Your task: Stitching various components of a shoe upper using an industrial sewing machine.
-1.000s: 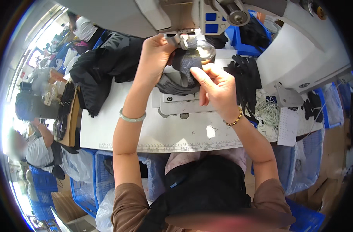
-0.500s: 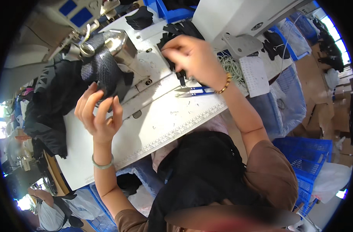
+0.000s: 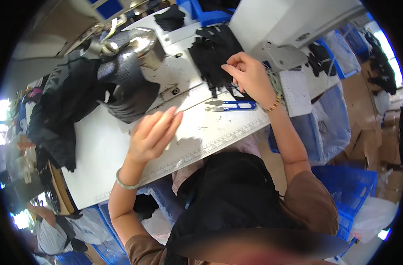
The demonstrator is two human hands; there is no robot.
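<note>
My left hand is above the white sewing table, to the right of the dark fabric. Its fingers are stretched out and nothing shows in them; the thumb is partly hidden. My right hand is over the right side of a pile of black strips. Thumb and forefinger are drawn together there, and whether a strip is between them is hard to make out. Just below that hand lies a pair of blue-handled thread snips. A dark, curved fabric piece hangs at the metal sewing machine part.
Black garment fabric covers the table's left end. The white machine body rises at the far right, beside a pale cord bundle and a white sheet. A ruler scale runs along the near edge. Blue crates stand at right.
My left hand has moved right, away from the dark fabric, its fingers straightening. My right hand has shifted right and slightly down over the strips. The view has tilted a little.
</note>
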